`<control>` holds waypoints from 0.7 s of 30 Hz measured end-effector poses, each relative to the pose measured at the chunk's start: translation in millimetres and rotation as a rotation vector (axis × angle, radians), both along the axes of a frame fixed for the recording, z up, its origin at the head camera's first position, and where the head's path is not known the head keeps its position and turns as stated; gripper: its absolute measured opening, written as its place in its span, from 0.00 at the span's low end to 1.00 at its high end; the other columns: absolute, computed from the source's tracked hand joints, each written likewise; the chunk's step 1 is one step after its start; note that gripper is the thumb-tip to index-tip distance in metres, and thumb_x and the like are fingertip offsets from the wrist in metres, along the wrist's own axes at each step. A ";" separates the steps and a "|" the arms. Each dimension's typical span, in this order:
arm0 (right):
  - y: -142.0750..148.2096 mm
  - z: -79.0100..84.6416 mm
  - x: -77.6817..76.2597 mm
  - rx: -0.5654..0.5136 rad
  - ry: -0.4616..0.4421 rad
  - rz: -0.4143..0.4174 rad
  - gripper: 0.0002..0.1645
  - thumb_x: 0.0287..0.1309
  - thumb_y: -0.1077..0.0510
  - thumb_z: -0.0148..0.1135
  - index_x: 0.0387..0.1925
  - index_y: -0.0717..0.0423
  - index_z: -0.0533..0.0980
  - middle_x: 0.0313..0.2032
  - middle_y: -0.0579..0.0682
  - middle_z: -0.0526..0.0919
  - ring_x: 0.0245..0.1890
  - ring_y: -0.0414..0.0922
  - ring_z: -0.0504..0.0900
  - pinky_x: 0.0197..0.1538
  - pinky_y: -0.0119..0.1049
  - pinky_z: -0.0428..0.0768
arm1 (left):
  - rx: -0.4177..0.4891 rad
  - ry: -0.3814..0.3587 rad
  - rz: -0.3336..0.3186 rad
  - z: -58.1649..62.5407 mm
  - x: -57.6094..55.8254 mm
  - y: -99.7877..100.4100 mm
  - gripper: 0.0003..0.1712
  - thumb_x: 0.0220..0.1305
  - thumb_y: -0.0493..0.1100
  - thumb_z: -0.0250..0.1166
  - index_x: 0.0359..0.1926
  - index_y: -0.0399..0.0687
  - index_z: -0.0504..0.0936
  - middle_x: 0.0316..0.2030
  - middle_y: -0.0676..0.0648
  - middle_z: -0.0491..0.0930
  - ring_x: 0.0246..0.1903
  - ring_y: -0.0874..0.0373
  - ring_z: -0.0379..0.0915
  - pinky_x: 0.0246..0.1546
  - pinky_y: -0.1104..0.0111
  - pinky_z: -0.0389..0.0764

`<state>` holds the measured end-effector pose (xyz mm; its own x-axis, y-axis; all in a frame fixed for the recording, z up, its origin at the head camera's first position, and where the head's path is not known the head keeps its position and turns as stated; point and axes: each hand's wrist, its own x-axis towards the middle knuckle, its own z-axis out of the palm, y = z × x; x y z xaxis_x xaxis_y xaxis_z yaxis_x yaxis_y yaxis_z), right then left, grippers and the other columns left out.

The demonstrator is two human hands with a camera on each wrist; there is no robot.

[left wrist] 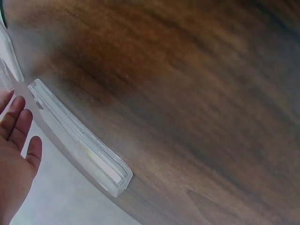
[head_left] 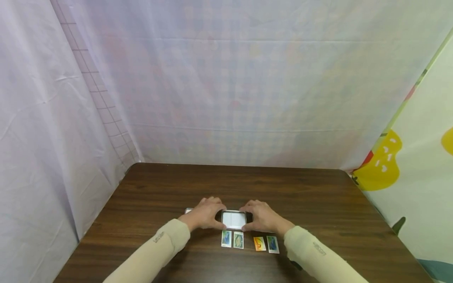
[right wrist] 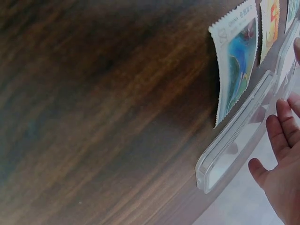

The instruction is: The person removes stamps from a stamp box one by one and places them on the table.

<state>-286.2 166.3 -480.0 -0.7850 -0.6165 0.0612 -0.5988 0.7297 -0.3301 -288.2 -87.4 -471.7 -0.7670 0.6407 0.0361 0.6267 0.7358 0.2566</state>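
Note:
Both hands meet at a small clear plastic case (head_left: 234, 219) with a whitish inside, seen in the head view. My left hand (head_left: 207, 214) grips its left side, thumb at the near corner and fingers at the far one. On the right side my right hand (head_left: 263, 218) grips it the same way. Just in front lie a blue-green postage stamp (head_left: 226, 238) and a stamp with an oval design (head_left: 238, 240). An orange stamp (head_left: 260, 244) and a dark blue-green stamp (head_left: 273, 244) lie nearer the right forearm.
Another clear case (left wrist: 82, 140) lies beside the left hand, mostly covered by it in the head view. A further clear case (right wrist: 234, 136) lies by the right hand, close to a stamp (right wrist: 239, 61). The brown wooden table (head_left: 226, 184) ends at white curtains (head_left: 226, 98).

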 end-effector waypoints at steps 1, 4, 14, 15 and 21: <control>0.0 -0.2 0.0 0.003 0.003 -0.002 0.36 0.48 0.41 0.76 0.56 0.54 0.80 0.49 0.50 0.79 0.50 0.50 0.76 0.58 0.56 0.69 | -0.005 0.000 0.000 0.1 0.2 0.2 0.36 0.51 0.64 0.74 0.56 0.50 0.81 0.50 0.52 0.76 0.50 0.56 0.68 0.52 0.60 0.68; 0.1 -0.7 0.1 0.007 0.006 -0.006 0.36 0.47 0.41 0.76 0.55 0.54 0.80 0.48 0.50 0.79 0.49 0.50 0.76 0.58 0.56 0.69 | -0.016 -0.004 0.000 0.4 0.7 0.6 0.37 0.51 0.64 0.73 0.57 0.49 0.80 0.51 0.51 0.75 0.52 0.56 0.68 0.54 0.59 0.68; 0.1 -4.2 -0.6 0.029 0.001 -0.010 0.35 0.48 0.40 0.75 0.56 0.53 0.80 0.48 0.50 0.79 0.49 0.50 0.76 0.58 0.57 0.68 | -0.036 -0.012 0.004 -2.9 -0.1 1.1 0.38 0.52 0.65 0.73 0.59 0.49 0.79 0.52 0.51 0.75 0.54 0.54 0.68 0.56 0.58 0.67; 0.2 -4.6 -0.8 0.029 0.000 -0.010 0.35 0.48 0.41 0.75 0.56 0.53 0.80 0.48 0.50 0.79 0.50 0.50 0.76 0.58 0.57 0.68 | -0.039 -0.012 0.006 -3.5 -0.5 1.2 0.39 0.52 0.65 0.72 0.59 0.49 0.79 0.53 0.51 0.75 0.54 0.54 0.68 0.56 0.58 0.67; 0.5 -5.7 -0.9 0.025 -0.015 -0.014 0.35 0.49 0.41 0.75 0.56 0.53 0.80 0.49 0.50 0.79 0.51 0.51 0.75 0.59 0.58 0.67 | -0.046 -0.024 0.011 -3.8 -0.9 1.5 0.40 0.52 0.66 0.72 0.60 0.48 0.79 0.53 0.50 0.75 0.55 0.53 0.68 0.57 0.56 0.66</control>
